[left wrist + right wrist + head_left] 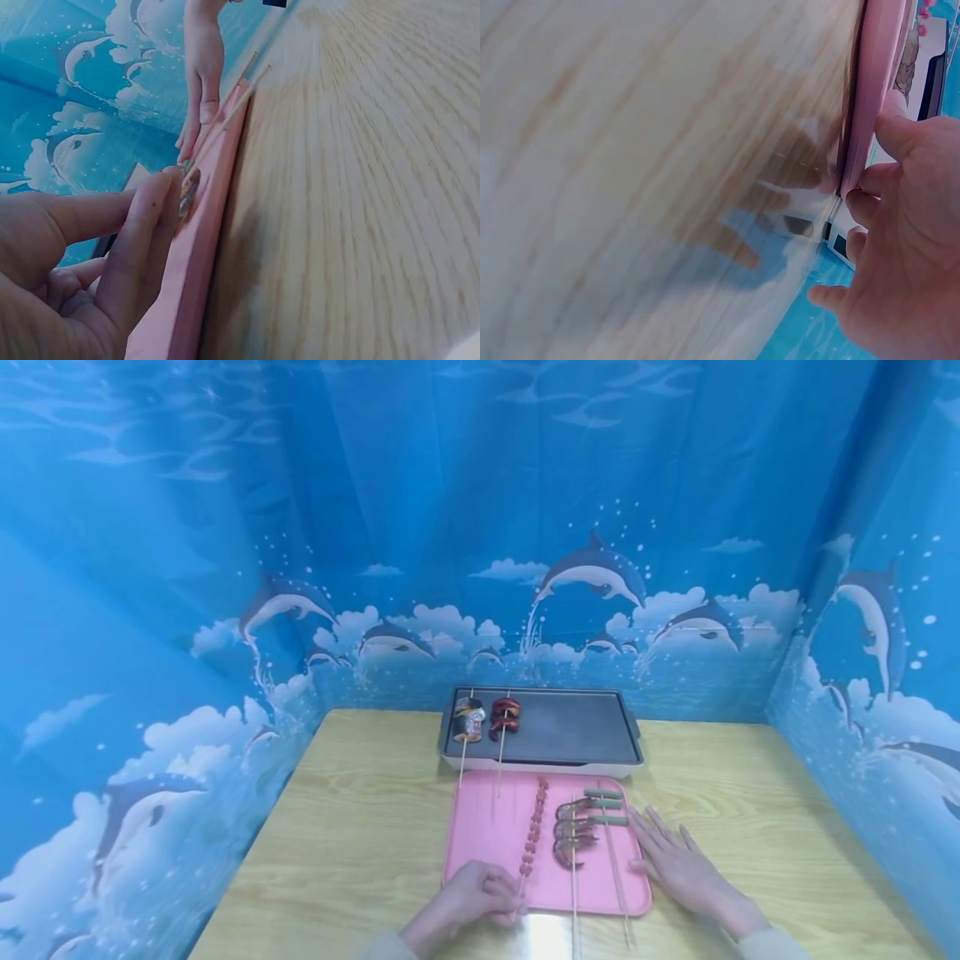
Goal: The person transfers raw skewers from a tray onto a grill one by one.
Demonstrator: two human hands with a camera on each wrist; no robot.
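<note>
My left hand [482,892] pinches the lower stick of a skewer of small reddish meat pieces [533,828], which slants over the pink tray [480,843]. In the left wrist view the thumb and fingertips meet. At the tray's right edge lies my right hand [686,868], its fingers extended; the right wrist view shows the thumb against the tray rim [881,71]. Beside it on the tray are a shrimp skewer [573,839] and a skewer of green pieces [611,806], their sticks jutting past the front rim.
Behind the tray stands a dark flat grill plate [573,727] with a pale base. On its left side lie a skewer with silvery-skinned chunks [468,725] and a dark red skewer [505,718], sticks pointing toward me. A dolphin-print curtain [450,527] surrounds the wooden table [345,827].
</note>
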